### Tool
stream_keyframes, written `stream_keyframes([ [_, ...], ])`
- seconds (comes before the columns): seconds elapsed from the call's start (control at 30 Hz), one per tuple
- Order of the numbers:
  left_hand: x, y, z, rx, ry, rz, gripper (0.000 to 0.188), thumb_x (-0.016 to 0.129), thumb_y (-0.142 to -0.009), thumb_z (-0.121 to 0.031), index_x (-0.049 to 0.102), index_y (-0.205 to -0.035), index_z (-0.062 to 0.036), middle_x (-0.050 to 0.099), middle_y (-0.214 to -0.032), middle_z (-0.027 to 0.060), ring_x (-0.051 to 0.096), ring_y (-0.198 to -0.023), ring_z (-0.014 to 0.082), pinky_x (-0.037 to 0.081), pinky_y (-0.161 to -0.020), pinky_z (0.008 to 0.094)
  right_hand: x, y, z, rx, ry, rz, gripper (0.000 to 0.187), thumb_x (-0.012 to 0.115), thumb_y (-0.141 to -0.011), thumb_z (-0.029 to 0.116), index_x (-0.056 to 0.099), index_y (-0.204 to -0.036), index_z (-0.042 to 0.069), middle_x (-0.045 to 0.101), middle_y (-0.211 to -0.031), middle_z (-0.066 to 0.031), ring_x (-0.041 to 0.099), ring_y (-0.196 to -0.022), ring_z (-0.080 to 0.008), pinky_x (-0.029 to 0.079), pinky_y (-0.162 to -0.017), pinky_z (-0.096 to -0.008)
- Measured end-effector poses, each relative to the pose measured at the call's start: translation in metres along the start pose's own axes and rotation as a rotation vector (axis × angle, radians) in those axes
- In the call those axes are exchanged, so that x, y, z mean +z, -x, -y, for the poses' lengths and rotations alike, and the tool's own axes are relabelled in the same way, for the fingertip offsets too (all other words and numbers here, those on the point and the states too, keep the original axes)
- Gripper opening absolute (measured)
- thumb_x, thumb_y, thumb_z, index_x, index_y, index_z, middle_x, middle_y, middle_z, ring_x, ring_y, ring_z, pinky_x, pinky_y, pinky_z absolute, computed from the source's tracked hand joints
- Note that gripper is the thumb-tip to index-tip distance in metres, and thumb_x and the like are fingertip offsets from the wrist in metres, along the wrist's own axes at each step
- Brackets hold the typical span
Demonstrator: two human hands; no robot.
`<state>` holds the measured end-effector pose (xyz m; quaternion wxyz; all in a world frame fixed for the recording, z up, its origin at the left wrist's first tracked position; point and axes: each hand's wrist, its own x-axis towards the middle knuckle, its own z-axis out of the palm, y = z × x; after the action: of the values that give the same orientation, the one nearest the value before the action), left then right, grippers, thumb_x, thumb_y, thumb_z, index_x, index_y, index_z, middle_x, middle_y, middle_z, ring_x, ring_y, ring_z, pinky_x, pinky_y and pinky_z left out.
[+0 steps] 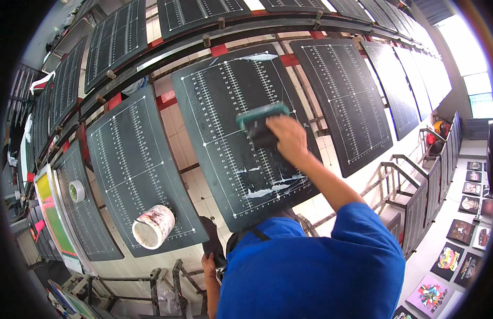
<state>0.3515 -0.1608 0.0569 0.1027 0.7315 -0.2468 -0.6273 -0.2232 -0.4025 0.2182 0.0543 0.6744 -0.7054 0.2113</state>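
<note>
My right hand (290, 139) is closed on a squeegee (263, 114) with a dark body and a teal edge, slightly smeared by motion. It lies over a black board (217, 159) printed with white ruler-like lines. A whitish smear (267, 191) streaks the board's near end, and another pale patch (258, 57) lies at its far edge. Low by my left side, my left hand (209, 264) is partly visible, its fingers closed at the lower end of a black, cloth-like thing (213, 242).
A stained white bucket (153, 228) stands on the neighbouring board (127, 159) at left. Farther left are a roll of tape (76, 191) and a framed screen (57, 218). More marked boards (342, 101) sit on metal rails. Printed pictures (431, 296) lie at right.
</note>
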Motion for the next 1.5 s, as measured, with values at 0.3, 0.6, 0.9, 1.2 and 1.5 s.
stream_keyframes([
  [0.3,0.018,0.008,-0.04,0.028,-0.094,-0.006,0.03,0.061,-0.095,-0.008,0.063,-0.124,-0.0001,0.071,-0.11,0.0079,0.065,-0.095,0.0174,0.051,-0.086,0.033,0.06,-0.135,-0.022,-0.298,-0.086,-0.078,0.033,0.059,-0.079,0.003,0.069,-0.109,0.014,0.068,-0.112,-0.0044,0.062,-0.108,-0.026,0.048,-0.093,-0.04],
  [0.6,-0.01,0.028,-0.019,0.044,-0.112,-0.067,0.026,0.06,-0.095,-0.01,0.064,-0.119,0.0007,0.07,-0.108,0.0084,0.064,-0.094,0.0171,0.051,-0.086,0.0329,0.042,-0.211,-0.12,-0.077,0.141,0.062,0.046,0.066,-0.075,0.002,0.07,-0.117,0.019,0.069,-0.119,-0.0015,0.062,-0.113,-0.027,0.051,-0.096,-0.0411],
  [0.9,-0.018,0.012,-0.013,0.13,-0.262,0.012,0.023,0.061,-0.095,-0.01,0.066,-0.115,0.0004,0.072,-0.1,0.0082,0.066,-0.084,0.0171,0.052,-0.077,0.0327,-0.019,-0.061,-0.071,0.061,0.069,0.079,0.052,0.065,-0.069,-0.005,0.067,-0.119,0.01,0.066,-0.121,-0.0085,0.06,-0.116,-0.0297,0.047,-0.1,-0.0414],
  [1.2,-0.036,-0.049,0.002,0.154,-0.202,0.096,0.028,0.061,-0.093,-0.009,0.064,-0.119,0.0028,0.071,-0.107,0.0121,0.067,-0.093,0.021,0.052,-0.084,0.0344,-0.09,0.153,0.047,0.321,0.101,0.091,0.058,0.066,-0.065,-0.006,0.067,-0.121,0.011,0.066,-0.119,-0.0056,0.059,-0.117,-0.0269,0.046,-0.1,-0.0394],
  [1.5,-0.058,-0.04,0.006,0.191,-0.353,0.135,0.027,0.06,-0.093,-0.009,0.065,-0.119,0.0006,0.071,-0.108,0.0104,0.067,-0.093,0.0215,0.053,-0.084,0.0356,-0.084,0.194,0.125,0.302,0.072,0.094,0.043,0.064,-0.071,-0.001,0.071,-0.112,0.01,0.068,-0.117,-0.0057,0.061,-0.112,-0.0248,0.048,-0.093,-0.0387],
])
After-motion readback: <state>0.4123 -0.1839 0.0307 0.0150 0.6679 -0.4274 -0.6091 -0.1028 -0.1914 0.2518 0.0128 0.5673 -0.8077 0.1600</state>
